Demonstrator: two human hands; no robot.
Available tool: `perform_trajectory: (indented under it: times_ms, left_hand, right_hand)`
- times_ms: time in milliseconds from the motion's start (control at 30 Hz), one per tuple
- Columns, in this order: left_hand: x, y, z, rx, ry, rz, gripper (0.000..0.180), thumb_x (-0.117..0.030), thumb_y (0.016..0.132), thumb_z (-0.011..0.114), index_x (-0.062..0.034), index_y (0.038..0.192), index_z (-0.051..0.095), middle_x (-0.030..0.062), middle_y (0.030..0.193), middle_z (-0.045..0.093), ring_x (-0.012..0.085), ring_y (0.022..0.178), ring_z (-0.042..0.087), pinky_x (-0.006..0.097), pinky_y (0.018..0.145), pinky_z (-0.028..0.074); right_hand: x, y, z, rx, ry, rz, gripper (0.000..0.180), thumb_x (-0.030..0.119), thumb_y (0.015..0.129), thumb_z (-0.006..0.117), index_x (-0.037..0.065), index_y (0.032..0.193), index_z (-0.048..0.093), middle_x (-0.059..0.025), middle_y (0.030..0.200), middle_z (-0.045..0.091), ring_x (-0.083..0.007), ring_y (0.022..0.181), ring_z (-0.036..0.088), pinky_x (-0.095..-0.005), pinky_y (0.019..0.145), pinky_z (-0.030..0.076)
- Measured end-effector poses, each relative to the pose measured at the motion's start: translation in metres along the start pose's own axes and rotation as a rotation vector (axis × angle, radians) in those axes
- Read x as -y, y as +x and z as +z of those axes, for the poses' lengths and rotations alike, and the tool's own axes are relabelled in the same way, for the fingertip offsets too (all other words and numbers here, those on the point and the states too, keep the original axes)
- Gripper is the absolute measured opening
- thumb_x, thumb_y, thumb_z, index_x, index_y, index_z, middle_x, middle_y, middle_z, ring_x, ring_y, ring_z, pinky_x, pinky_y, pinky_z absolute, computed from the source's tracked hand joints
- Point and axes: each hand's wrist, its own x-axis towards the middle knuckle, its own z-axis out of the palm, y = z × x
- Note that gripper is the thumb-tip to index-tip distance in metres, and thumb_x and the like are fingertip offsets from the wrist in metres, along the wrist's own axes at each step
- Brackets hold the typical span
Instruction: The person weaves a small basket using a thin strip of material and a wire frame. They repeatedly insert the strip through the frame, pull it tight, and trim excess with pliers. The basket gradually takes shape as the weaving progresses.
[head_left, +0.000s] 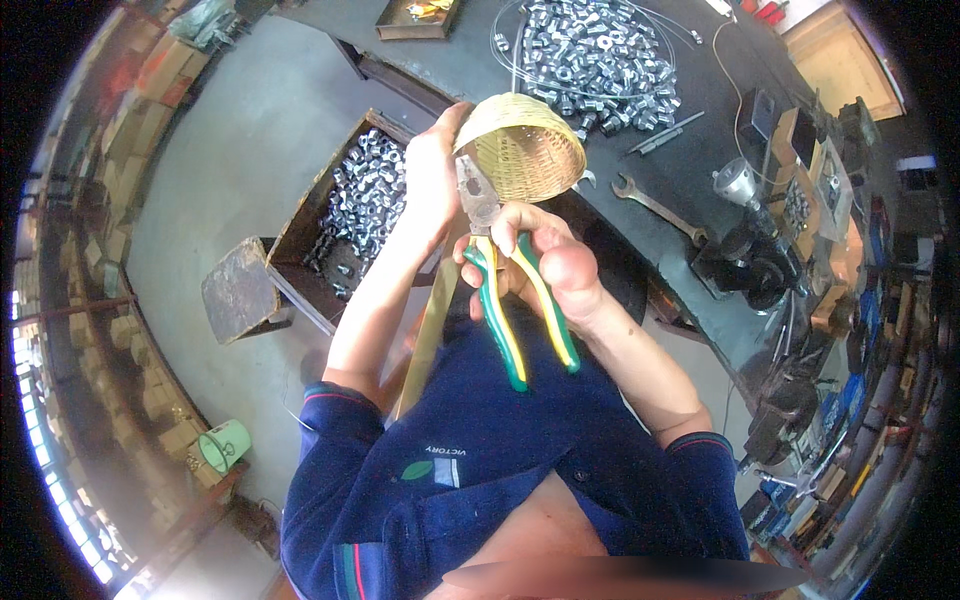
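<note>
My left hand (432,180) grips the near rim of a small woven bamboo basket (528,148), held up in front of my chest with its opening tilted to the right. My right hand (545,262) is closed around a pair of pliers (500,270) with green and yellow handles. The metal jaws of the pliers point up and touch the basket's rim beside my left thumb. A long flat yellowish strip (432,330) runs down from the basket toward my lap.
A dark workbench (690,170) holds a heap of shiny metal nuts (590,60), wire loops, a spanner (655,205) and a vise. A wooden crate (300,225) of nuts stands on the floor at left beside a low stool (238,290). A green cup (225,445) sits lower left.
</note>
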Motion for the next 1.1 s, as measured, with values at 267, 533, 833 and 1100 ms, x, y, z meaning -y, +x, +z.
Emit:
perform_trajectory:
  times_ms: [267, 533, 833, 1100]
  left_hand:
    - [0.015, 0.003, 0.006, -0.063, 0.055, 0.111, 0.038, -0.001, 0.077, 0.054, -0.0022, 0.116, 0.056, 0.0212, 0.096, 0.065, 0.0308, 0.091, 0.065, 0.034, 0.078, 0.05]
    - [0.006, 0.003, 0.015, -0.164, -0.006, 0.177, 0.032, -0.009, 0.077, 0.063, -0.0046, 0.108, 0.058, 0.0217, 0.087, 0.066, 0.0353, 0.083, 0.066, 0.038, 0.072, 0.052]
    - [0.022, 0.045, 0.05, -0.245, 0.236, 0.134, 0.028, -0.009, 0.073, 0.058, -0.0098, 0.101, 0.062, 0.0216, 0.074, 0.063, 0.0384, 0.073, 0.063, 0.045, 0.068, 0.05]
    - [0.033, 0.051, 0.053, -0.25, 0.293, 0.133, 0.026, -0.011, 0.074, 0.059, -0.0081, 0.099, 0.063, 0.0212, 0.075, 0.063, 0.0379, 0.072, 0.064, 0.044, 0.067, 0.051]
  right_hand:
    - [-0.011, 0.006, -0.002, -0.021, 0.006, -0.01, 0.054, 0.043, 0.076, 0.068, 0.004, 0.106, 0.046, -0.021, 0.104, 0.055, -0.0261, 0.084, 0.059, -0.044, 0.066, 0.056]
    - [-0.023, 0.007, 0.012, -0.038, 0.151, -0.007, 0.021, 0.018, 0.08, 0.064, 0.006, 0.088, 0.049, -0.0155, 0.091, 0.056, -0.0241, 0.076, 0.06, -0.042, 0.06, 0.058]
    - [-0.03, 0.016, 0.015, -0.263, 0.019, -0.101, 0.017, -0.006, 0.073, 0.049, 0.009, 0.075, 0.042, -0.0122, 0.085, 0.055, -0.0227, 0.069, 0.061, -0.04, 0.054, 0.057]
    - [-0.031, 0.018, 0.012, -0.234, 0.002, -0.131, 0.016, -0.001, 0.075, 0.049, 0.009, 0.077, 0.037, -0.0174, 0.091, 0.055, -0.0258, 0.074, 0.06, -0.0435, 0.06, 0.056]
